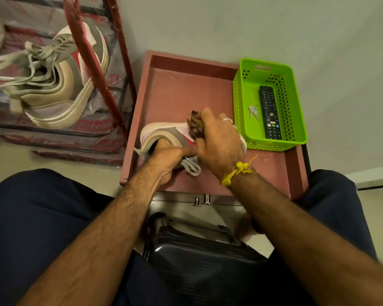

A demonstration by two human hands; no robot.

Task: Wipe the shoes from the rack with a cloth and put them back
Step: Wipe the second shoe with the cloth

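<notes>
A grey, white and red sneaker (161, 132) lies on its side on the pink tray table (177, 89). My left hand (167, 159) grips it at the opening, fingers tucked inside. My right hand (219, 142) holds a crumpled brown cloth (194, 123) and presses it against the shoe's side. The matching sneaker (60, 85) sits on the red-framed shoe rack (117, 54) at the left, behind clear plastic. Loose laces (191, 167) hang below the held shoe.
A green plastic basket (272, 142) with a black remote (270, 111) and keys (253, 112) stands on the table's right side. A dark suitcase (199, 261) sits between my knees. The wall is right behind the table.
</notes>
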